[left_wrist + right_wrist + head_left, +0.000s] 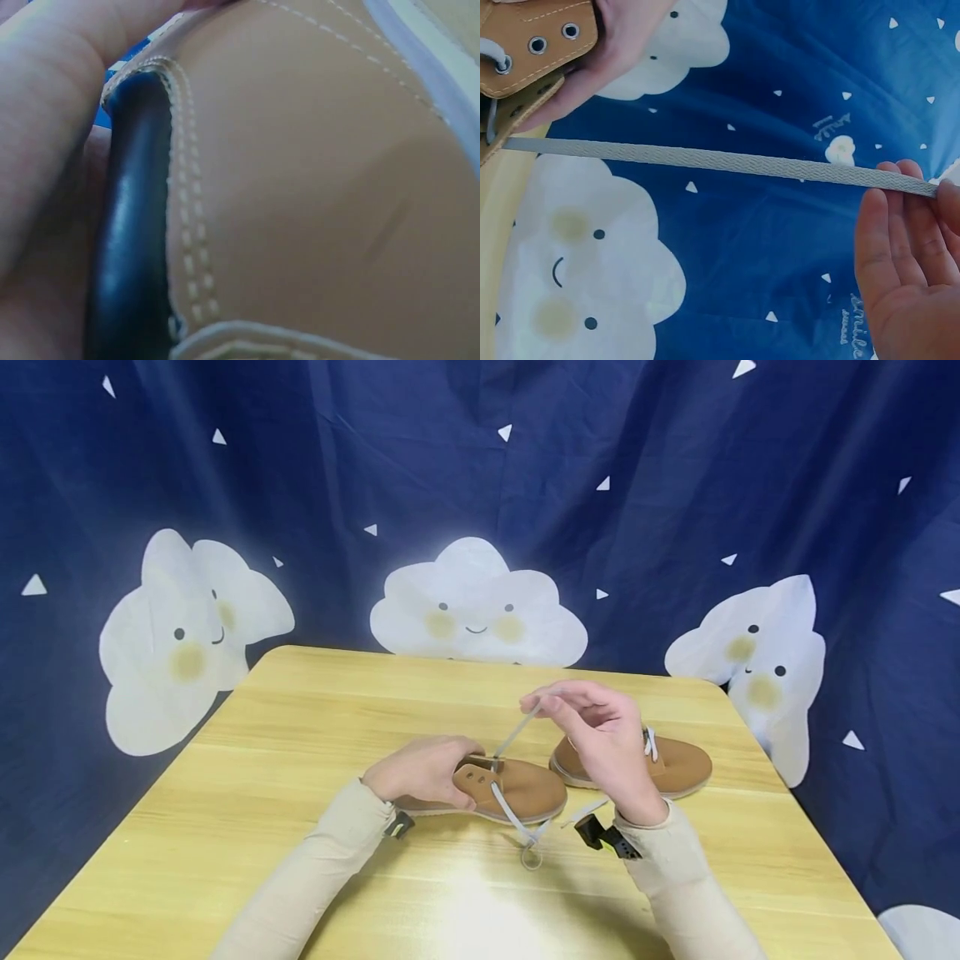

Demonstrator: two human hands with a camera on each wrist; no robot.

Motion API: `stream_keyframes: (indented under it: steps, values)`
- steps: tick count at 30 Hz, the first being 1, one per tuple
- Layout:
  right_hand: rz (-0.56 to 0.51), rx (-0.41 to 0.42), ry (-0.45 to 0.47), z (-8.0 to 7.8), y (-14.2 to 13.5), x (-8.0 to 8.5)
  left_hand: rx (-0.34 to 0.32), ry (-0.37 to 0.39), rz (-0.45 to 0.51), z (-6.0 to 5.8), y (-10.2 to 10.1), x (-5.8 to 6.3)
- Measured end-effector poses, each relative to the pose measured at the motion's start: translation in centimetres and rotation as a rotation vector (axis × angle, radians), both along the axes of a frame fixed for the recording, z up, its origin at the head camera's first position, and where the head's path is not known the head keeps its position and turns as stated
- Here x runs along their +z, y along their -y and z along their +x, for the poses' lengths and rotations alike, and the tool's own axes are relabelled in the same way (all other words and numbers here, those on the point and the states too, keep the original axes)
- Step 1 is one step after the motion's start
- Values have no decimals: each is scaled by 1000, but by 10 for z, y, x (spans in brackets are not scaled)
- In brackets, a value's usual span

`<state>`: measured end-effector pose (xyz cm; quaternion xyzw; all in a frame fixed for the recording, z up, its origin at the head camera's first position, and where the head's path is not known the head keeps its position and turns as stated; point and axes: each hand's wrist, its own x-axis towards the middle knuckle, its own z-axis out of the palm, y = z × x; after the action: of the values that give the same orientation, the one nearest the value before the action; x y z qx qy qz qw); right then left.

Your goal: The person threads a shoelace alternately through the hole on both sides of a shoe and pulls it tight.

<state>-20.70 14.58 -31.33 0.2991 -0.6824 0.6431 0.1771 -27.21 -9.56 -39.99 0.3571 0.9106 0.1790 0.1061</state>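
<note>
A brown leather shoe (pixel 531 790) with pale stitching lies on the table, toe to the right. My left hand (pixel 427 768) grips it around the ankle opening, thumb on the near side; its dark padded collar (pixel 135 210) shows close up in the left wrist view. Above the shoe, my right hand (pixel 607 739) pinches a flat grey shoelace (pixel 705 161) between thumb and fingers. That lace runs taut from the eyelet area up to the fingertips. Its other part hangs from a near-side eyelet and lies loosely on the wood. Metal-rimmed eyelets (pixel 538 45) above it hold no lace.
A second brown shoe (pixel 686 767), with a lace tied on it, stands to the right, partly behind my right hand. Both shoes are on a light wooden table (pixel 285 727). Behind the table hangs a dark blue cloth (pixel 330 468) printed with clouds and triangles.
</note>
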Motion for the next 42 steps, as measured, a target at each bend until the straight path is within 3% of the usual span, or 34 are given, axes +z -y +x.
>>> stream_keyframes:
  steps: [7,15,20,25,29,34,38,42]
  values:
    - [-92,13,-86,2,-3,3,-4,12,14,-1,0,0]
    - [-156,37,13,-8,-5,-4,-27,27,26,5,5,7]
    - [-172,77,48,-13,-6,-7,-18,57,119,6,13,20]
    - [-126,205,36,-17,-8,-11,-39,4,168,6,17,32]
    - [-67,328,40,-20,-8,-14,-84,6,174,5,14,32]
    - [116,301,157,-22,-13,-18,-136,69,174,3,11,29]
    - [424,231,226,-25,-13,-23,-144,112,170,4,9,28]
    - [692,181,210,-27,-6,-28,-156,107,167,5,8,27]
